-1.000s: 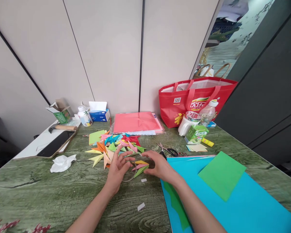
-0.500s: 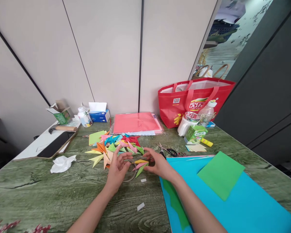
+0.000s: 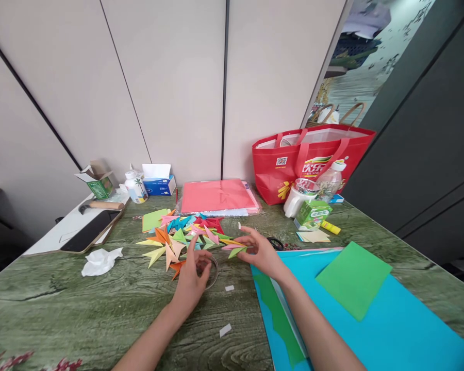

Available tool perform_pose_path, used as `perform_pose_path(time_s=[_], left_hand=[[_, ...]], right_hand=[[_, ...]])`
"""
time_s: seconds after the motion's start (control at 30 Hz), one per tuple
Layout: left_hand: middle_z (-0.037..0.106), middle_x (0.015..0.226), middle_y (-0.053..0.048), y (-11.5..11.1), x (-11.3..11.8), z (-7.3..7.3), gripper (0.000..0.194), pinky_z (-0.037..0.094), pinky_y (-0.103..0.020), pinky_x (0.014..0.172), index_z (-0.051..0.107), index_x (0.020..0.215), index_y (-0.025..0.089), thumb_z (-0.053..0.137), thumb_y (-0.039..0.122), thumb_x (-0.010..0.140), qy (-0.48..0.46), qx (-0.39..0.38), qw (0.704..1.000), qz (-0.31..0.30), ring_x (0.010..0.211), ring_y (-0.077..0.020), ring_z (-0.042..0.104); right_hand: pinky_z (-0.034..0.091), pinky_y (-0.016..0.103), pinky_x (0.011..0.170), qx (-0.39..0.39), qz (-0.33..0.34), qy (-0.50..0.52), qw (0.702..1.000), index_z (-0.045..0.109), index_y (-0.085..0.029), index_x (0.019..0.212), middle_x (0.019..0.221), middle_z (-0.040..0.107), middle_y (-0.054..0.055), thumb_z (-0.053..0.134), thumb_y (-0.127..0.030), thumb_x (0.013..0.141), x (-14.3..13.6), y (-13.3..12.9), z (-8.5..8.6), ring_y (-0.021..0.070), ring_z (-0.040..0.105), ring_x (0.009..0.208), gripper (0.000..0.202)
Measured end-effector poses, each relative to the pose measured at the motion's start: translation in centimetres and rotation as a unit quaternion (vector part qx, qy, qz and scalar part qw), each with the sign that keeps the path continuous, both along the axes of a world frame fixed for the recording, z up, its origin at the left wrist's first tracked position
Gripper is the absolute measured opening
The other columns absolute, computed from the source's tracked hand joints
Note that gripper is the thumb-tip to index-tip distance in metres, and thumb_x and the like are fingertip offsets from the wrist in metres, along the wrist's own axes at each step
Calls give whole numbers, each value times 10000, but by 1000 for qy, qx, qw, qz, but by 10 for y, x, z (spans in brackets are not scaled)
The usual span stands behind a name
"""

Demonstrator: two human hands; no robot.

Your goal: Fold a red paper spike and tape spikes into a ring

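Grasping folded papers (image 3: 235, 251), the right hand (image 3: 261, 255) has brought them nearer the paper pile (image 3: 178, 234) on the tabletop (image 3: 147, 301); the left hand's (image 3: 192, 275) fingers curl beside a ring (image 3: 217, 273), grip indeterminate. Beyond, a red bag (image 3: 272, 178) reads "HUAN", partly obscured.

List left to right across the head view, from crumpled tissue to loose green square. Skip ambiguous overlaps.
Crumpled white tissue → left hand → nearer white paper slip → right hand → green paper square.
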State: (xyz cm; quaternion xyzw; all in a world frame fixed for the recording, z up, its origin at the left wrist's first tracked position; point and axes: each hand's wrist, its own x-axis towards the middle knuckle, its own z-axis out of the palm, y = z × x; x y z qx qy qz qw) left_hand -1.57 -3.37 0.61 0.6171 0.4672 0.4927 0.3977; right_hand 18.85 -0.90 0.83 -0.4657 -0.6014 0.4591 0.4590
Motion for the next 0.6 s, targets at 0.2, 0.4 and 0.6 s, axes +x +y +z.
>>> perform_pose_path(time_s=[0.2, 0.4, 0.6], left_hand=[[668, 996, -85, 0, 3, 13, 1060, 444, -371, 801, 105, 1383, 246, 760, 164, 553, -168, -82, 981, -54, 877, -222, 608], [701, 837, -45, -3, 4, 19, 1074, 461, -352, 793, 87, 1392, 207, 765, 164, 560, -239, -147, 956, -82, 840, -210, 634], [701, 733, -5, -5, 5, 22, 1041, 498, -275, 647, 138, 1387, 223, 769, 164, 561, -238, -167, 955, -61, 666, -170, 647]], right_hand=[[475, 306, 736, -169, 181, 287, 925, 445, -222, 1183, 935, 645, 44, 711, -269, 657, -25, -17, 15, 151, 629, 796, 591], [489, 339, 749, -206, 183, 339, 900, 457, -203, 1142, 825, 617, 7, 739, -263, 641, -38, -20, 9, 139, 628, 731, 578], [512, 409, 745, -190, 129, 320, 919, 468, -218, 1098, 784, 590, -10, 756, -309, 605, -49, -20, 3, 158, 622, 714, 579]])
